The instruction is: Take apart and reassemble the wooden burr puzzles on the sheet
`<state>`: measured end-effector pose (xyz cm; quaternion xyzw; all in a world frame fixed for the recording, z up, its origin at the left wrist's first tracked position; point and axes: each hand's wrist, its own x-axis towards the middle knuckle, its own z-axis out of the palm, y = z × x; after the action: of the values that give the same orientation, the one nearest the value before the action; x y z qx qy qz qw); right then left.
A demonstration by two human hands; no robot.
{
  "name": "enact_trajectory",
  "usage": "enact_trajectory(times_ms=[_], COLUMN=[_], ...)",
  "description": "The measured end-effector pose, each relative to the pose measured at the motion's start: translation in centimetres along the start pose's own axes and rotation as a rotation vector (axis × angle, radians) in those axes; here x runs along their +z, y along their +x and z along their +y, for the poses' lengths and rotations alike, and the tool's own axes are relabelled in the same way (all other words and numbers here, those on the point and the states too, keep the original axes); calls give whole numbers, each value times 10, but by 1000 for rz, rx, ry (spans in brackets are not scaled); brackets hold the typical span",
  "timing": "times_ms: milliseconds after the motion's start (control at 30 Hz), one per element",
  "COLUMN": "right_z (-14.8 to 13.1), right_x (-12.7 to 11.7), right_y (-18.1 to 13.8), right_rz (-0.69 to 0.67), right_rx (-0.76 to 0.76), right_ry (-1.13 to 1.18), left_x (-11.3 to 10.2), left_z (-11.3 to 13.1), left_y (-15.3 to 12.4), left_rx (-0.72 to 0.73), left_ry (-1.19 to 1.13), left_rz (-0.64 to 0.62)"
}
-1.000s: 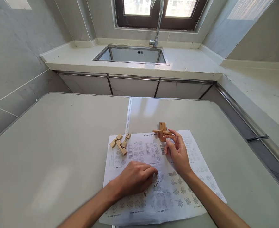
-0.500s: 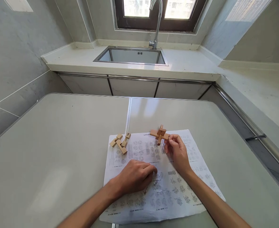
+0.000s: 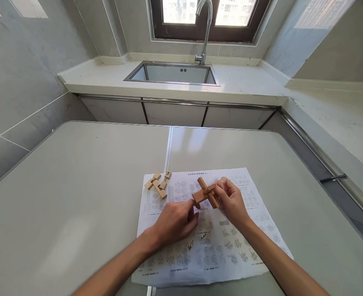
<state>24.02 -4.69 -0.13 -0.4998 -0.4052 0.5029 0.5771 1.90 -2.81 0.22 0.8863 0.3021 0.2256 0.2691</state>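
A crossed wooden burr puzzle [image 3: 203, 195] is held tilted above a printed sheet [image 3: 240, 197]. The fingers and thumb of my right hand [image 3: 232, 201] pinch its right side, hiding part of that end. My left hand [image 3: 178, 220] reaches in from the lower left with bent fingers. Its index finger meets the puzzle's left end from below, while the thumb stays apart from it. On the sheet's upper left corner rest several loose notched wooden pieces [image 3: 159, 189], lighter in colour than the puzzle.
Small puzzle drawings and text cover the sheet. It lies on a pale table [image 3: 76, 185] with a seam [image 3: 169, 144] down the middle. Beyond the table's far edge are a counter [image 3: 243, 84], a sink [image 3: 175, 72] and a tap [image 3: 204, 37] below a window.
My right hand has turned the puzzle and brought it lower and nearer to me. The left hand has lifted its fingers up to the puzzle's left end. The loose pieces lie as before.
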Motion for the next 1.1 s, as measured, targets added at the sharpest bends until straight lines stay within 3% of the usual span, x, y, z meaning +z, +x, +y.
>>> enact_trajectory(times_ms=[233,633,867,1100], right_z=[3,-7,-5,0], right_x=[4,9,8,6], right_y=[-6,-8,-7,-7], right_rz=[-163,-291,-332,-343], right_rx=[60,100,104,113], right_ry=[101,-21,-47,-124], left_x=[1,-5,-8,-10], left_z=[2,-1,1,6], left_y=[2,0,1,5], left_rx=[-261,-214,-188,-196], left_ry=[-235,-231,-206,-183], left_rz=[132,107,189,190])
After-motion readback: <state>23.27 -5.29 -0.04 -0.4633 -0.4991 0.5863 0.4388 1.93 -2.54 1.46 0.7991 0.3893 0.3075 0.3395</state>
